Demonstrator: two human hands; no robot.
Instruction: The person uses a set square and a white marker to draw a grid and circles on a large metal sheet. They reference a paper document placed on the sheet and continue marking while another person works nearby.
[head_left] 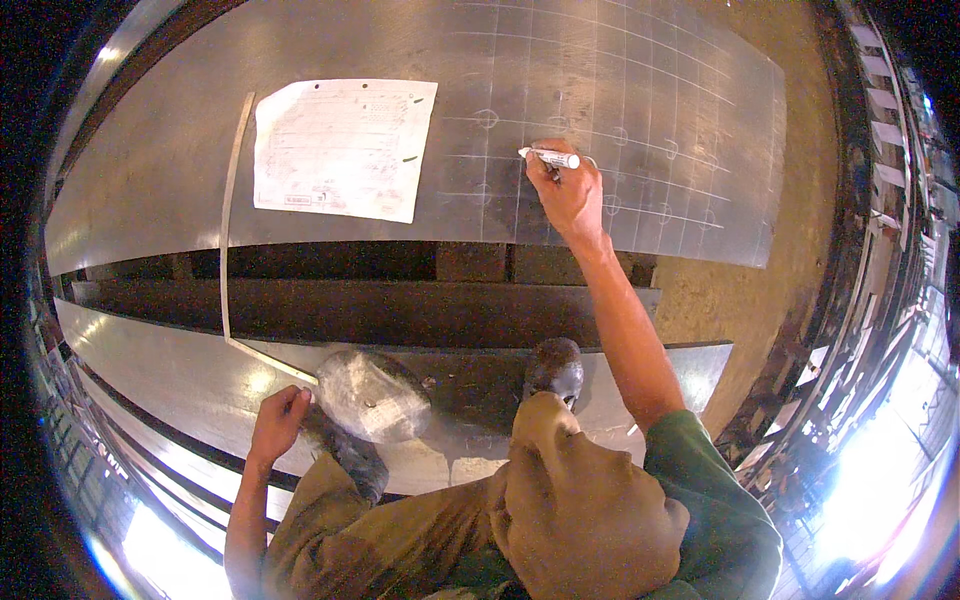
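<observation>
right hand (568,195) closed round a white marker (552,157), tip down on the gridded steel plate (650,90) beside a paper drawing (340,145). left hand (278,420) curled shut by the shoe (345,450), near a thin metal square (228,230). marker likely light, stiff, smooth; best pinched mid-barrel

A metal fabrication workshop: large steel plates (640,110) marked with layout grid lines, a paper drawing (343,147) lying on one, steel beams (380,310) beneath, dusty floor (790,240).
</observation>
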